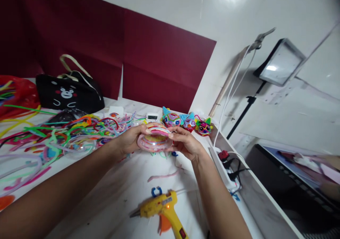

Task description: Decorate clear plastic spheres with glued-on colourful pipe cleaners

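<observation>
Both hands hold a clear plastic shell lined with bands of pink, white, red and yellow pipe cleaner, raised above the table. My left hand grips its left side, thumb on top. My right hand pinches a pink band at its right rim, with some fingers hidden behind. Below the hands, a pink pipe cleaner lies on the table. Nearer to me are a small blue curled piece and a yellow hot glue gun, lying on its side with a lit orange light.
Pipe cleaners are heaped at left, with a clear plastic dome among them. A black bag stands behind. Three colourful animal-faced figures and a white digital timer sit at back. A power strip runs along the right edge.
</observation>
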The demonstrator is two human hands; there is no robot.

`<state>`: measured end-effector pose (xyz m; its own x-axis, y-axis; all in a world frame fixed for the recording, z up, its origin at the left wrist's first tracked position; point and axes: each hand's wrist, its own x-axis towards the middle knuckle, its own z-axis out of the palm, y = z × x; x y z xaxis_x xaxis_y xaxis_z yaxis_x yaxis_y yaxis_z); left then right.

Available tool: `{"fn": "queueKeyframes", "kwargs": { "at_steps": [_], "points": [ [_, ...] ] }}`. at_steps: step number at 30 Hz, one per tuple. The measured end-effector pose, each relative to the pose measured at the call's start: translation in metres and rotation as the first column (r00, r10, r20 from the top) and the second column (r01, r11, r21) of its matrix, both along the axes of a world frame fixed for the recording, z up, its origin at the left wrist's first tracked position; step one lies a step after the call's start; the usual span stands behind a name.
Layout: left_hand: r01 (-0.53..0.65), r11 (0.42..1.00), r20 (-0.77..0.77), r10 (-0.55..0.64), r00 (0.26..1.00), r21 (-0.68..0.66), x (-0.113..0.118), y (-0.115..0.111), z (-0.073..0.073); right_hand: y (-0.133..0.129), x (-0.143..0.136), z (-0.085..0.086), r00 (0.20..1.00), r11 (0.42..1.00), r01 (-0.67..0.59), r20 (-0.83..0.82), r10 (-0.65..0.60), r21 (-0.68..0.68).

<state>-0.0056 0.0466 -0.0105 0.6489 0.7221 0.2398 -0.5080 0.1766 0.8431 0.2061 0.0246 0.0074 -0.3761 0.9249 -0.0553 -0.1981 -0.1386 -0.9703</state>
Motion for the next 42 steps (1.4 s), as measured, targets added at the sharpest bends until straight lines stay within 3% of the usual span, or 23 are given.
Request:
{"fn": "queueKeyframes", "kwargs": {
  "at_steps": [8,20,42],
  "points": [
    [-0.014,0.999,-0.051,0.016,0.999,0.043,-0.005,-0.009,0.005,-0.008,0.002,0.008,1.0,1.0,-0.019,-0.002,0.019,0.016],
    [-0.083,0.996,-0.073,0.086,0.994,0.039,-0.002,-0.015,0.011,-0.009,0.003,0.008,0.999,0.999,-0.04,-0.005,0.04,0.019],
    [-0.136,0.988,-0.133,0.145,0.98,0.079,0.004,-0.022,0.007,-0.008,0.006,0.007,0.998,0.998,-0.008,-0.063,0.012,0.067]
  ]
}}
